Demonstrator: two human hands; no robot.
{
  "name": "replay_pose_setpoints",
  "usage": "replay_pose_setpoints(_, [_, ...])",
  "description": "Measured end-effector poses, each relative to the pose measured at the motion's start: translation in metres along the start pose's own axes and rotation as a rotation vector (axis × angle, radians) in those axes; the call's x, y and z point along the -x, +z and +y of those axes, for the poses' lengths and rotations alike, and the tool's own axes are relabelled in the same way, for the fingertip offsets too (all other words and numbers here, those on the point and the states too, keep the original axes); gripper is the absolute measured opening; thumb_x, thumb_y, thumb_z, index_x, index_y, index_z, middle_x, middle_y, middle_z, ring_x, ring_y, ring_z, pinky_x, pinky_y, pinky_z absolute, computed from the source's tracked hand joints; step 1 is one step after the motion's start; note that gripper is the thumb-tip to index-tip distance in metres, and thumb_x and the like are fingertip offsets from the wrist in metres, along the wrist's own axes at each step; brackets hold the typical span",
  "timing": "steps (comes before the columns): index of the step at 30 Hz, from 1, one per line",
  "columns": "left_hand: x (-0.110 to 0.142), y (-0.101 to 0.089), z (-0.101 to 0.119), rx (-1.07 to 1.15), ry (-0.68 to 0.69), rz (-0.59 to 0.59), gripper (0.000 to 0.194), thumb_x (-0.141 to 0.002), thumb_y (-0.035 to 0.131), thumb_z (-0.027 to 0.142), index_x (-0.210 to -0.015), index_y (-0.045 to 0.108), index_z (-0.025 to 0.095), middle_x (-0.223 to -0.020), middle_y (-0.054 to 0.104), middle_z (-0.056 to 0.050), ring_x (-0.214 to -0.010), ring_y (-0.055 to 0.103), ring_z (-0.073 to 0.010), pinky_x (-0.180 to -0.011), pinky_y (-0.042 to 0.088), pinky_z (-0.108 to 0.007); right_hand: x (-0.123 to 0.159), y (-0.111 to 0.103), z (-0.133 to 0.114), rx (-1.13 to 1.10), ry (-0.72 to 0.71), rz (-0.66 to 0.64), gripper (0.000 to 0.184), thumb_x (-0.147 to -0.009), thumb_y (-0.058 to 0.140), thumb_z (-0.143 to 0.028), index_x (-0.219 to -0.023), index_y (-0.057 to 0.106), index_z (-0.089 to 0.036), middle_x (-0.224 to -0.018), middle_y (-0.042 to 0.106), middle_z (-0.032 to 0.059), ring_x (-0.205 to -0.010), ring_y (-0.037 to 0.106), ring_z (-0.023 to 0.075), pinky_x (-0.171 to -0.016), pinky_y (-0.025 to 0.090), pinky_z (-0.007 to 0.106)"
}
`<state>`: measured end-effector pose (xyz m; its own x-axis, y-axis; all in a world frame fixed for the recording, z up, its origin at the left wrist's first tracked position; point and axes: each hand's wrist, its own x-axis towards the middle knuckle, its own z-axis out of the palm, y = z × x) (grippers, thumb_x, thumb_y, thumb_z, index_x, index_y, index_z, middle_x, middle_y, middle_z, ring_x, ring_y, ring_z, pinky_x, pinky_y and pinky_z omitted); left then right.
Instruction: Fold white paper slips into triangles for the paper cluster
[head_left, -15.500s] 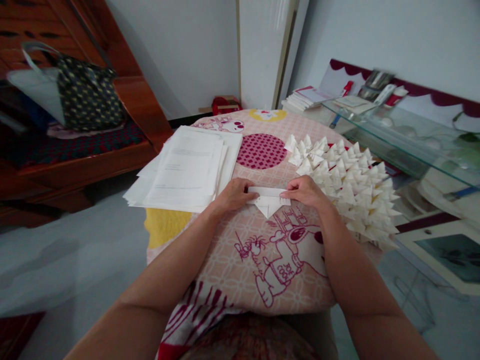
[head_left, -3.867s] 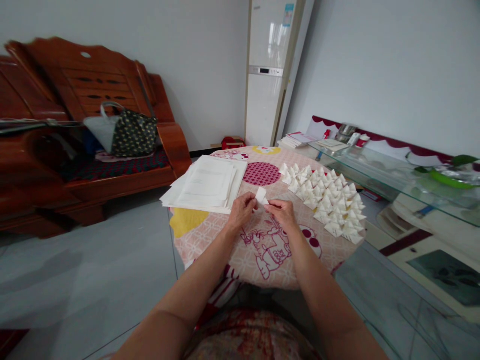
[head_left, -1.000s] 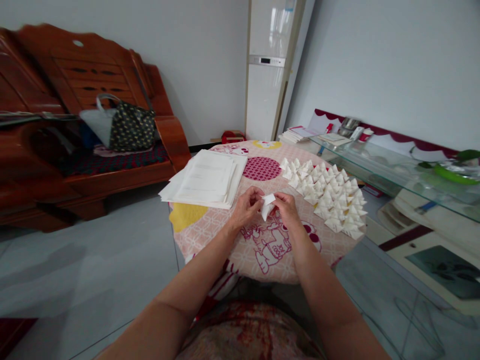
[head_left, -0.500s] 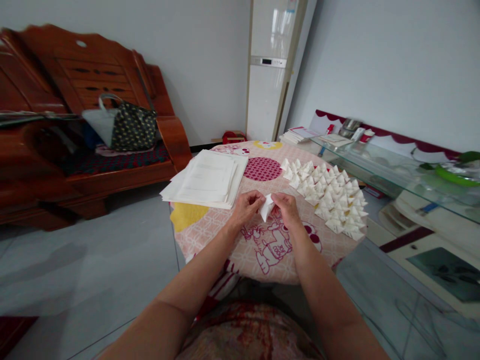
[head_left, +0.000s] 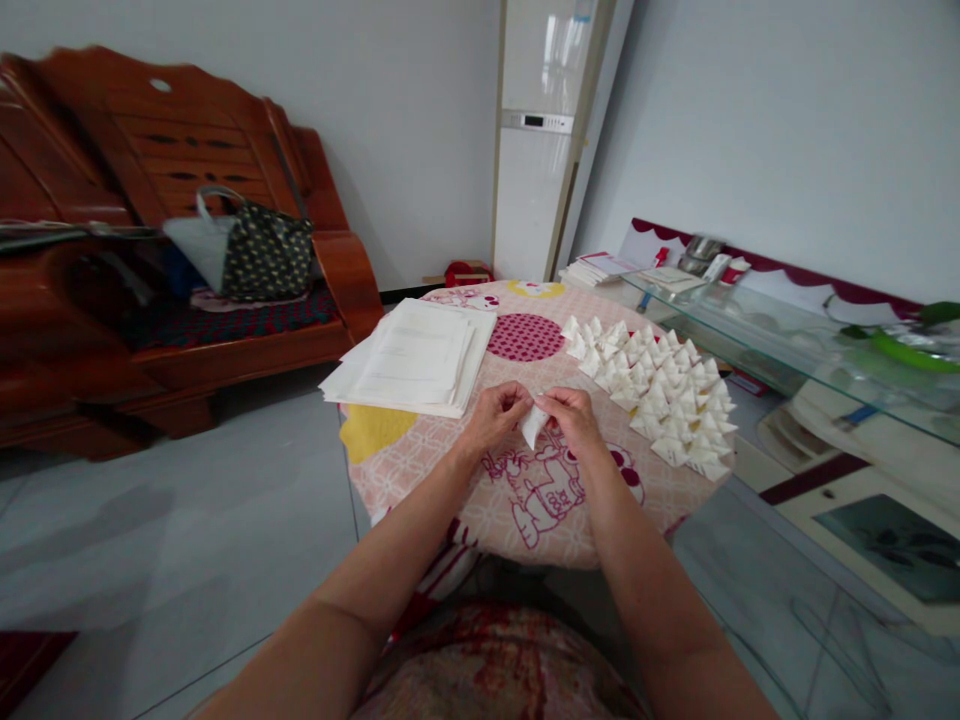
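A small folded piece of white paper (head_left: 534, 428) is pinched between my two hands above the middle of the table. My left hand (head_left: 498, 412) is closed on its left side, thumb and fingertips together. From the right, my right hand (head_left: 571, 416) grips the upper edge of the same paper, its fingers covering part of the folds. To the right stand rows of pointed folded paper pieces (head_left: 660, 390), several deep. At the left lies a stack of white paper sheets (head_left: 420, 355), loosely piled, with faint print on the top one.
A pink patterned cloth (head_left: 450, 470) covers the round table. Right of it stands a glass-topped cabinet (head_left: 780, 340) with cups and papers. Behind at left is a wooden bench (head_left: 187, 130) holding a dark patterned bag (head_left: 268, 255); a tall white air conditioner (head_left: 534, 190) stands in the corner.
The fingers of my right hand have shifted left over the top of the folded paper, nearer my left fingertips. The paper's upper part is now more covered. The stack and rows stay put.
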<state>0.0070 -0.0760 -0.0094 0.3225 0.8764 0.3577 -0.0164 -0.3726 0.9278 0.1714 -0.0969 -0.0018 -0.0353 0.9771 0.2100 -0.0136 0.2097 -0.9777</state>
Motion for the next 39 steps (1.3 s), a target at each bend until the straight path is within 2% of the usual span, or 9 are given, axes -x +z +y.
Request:
replay_pose_setpoints(5, [0.0,-0.006,0.0,-0.036,0.009,-0.084,0.043,-0.091,0.057,0.051,-0.065,0.056,0.017,-0.054,0.048,0.003,-0.051,0.041,-0.01,-0.052,0.031,-0.025,-0.004,-0.004,0.001,-0.164,-0.003,0.148,0.029,-0.066,0.076,-0.039,-0.055,0.055,-0.021,-0.054,0.049,-0.004,-0.051,0.043,0.0111,-0.051,0.036,0.026])
replay_pose_setpoints(11, [-0.002,-0.014,-0.006,-0.05,-0.041,-0.147,0.021,-0.078,0.066,0.037,-0.083,0.067,0.016,-0.057,0.051,0.004,-0.053,0.045,-0.0111,-0.054,0.031,-0.024,-0.01,-0.011,0.007,-0.452,0.016,0.311,0.034,-0.059,0.081,-0.037,-0.059,0.05,-0.023,-0.057,0.05,-0.0046,-0.057,0.05,0.0133,-0.054,0.043,0.027])
replay_pose_setpoints(17, [-0.004,-0.013,-0.006,0.075,-0.034,-0.132,0.016,-0.069,0.069,0.029,-0.075,0.069,0.015,-0.078,0.063,-0.002,-0.071,0.055,-0.0141,-0.066,0.041,-0.026,-0.015,-0.014,0.012,-0.439,0.001,0.311,0.036,-0.067,0.079,-0.047,-0.066,0.052,-0.024,-0.062,0.058,-0.0002,-0.069,0.062,0.0199,-0.061,0.052,0.033])
replay_pose_setpoints(23, [-0.003,-0.013,0.001,0.362,-0.109,0.04,0.018,-0.066,0.071,0.03,-0.072,0.062,0.016,-0.083,0.064,-0.002,-0.065,0.051,-0.0102,-0.059,0.039,-0.023,-0.012,-0.012,0.011,-0.451,0.06,0.27,0.032,-0.062,0.08,-0.042,-0.061,0.054,-0.023,-0.055,0.057,-0.0028,-0.045,0.049,0.0118,-0.04,0.038,0.026])
replay_pose_setpoints(27, [-0.004,-0.016,0.003,0.396,-0.122,0.177,0.023,-0.068,0.068,0.036,-0.072,0.055,0.018,-0.082,0.064,-0.001,-0.055,0.044,-0.0071,-0.049,0.033,-0.022,-0.01,-0.01,0.013,-0.255,0.135,0.223,0.023,-0.059,0.079,-0.036,-0.071,0.07,-0.019,-0.059,0.064,-0.0007,-0.043,0.051,0.0109,-0.039,0.034,0.024])
replay_pose_setpoints(30, [-0.004,-0.018,0.002,0.342,-0.097,0.263,0.024,-0.07,0.067,0.039,-0.073,0.053,0.019,-0.067,0.055,0.003,-0.05,0.04,-0.0072,-0.047,0.032,-0.022,-0.012,-0.009,0.017,-0.073,0.121,0.307,0.031,-0.058,0.078,-0.033,-0.084,0.076,-0.016,-0.064,0.069,0.001,-0.047,0.055,0.0126,-0.04,0.036,0.024])
replay_pose_setpoints(33, [-0.003,-0.016,0.0,0.184,-0.005,0.287,0.023,-0.074,0.068,0.039,-0.075,0.056,0.019,-0.061,0.049,0.005,-0.051,0.041,-0.0085,-0.049,0.032,-0.023,-0.012,-0.007,0.018,0.041,-0.011,0.386,0.031,-0.064,0.073,-0.033,-0.091,0.078,-0.018,-0.077,0.074,0.003,-0.055,0.058,0.0144,-0.049,0.046,0.026])
replay_pose_setpoints(36, [0.0,-0.012,0.0,-0.051,0.096,0.234,0.021,-0.08,0.066,0.039,-0.078,0.061,0.018,-0.063,0.051,0.004,-0.056,0.043,-0.0103,-0.054,0.033,-0.025,-0.008,-0.004,0.013,0.073,-0.115,0.292,0.032,-0.072,0.067,-0.032,-0.099,0.079,-0.02,-0.095,0.078,0.0054,-0.059,0.059,0.0138,-0.056,0.05,0.028])
replay_pose_setpoints(39, [0.002,-0.008,0.002,-0.229,0.145,0.153,0.019,-0.084,0.064,0.037,-0.082,0.065,0.018,-0.063,0.048,0.004,-0.058,0.041,-0.011,-0.057,0.032,-0.026,-0.004,0.001,0.007,0.036,-0.112,0.139,0.034,-0.074,0.068,-0.031,-0.105,0.079,-0.022,-0.1,0.079,0.005,-0.061,0.061,0.0139,-0.058,0.05,0.027])
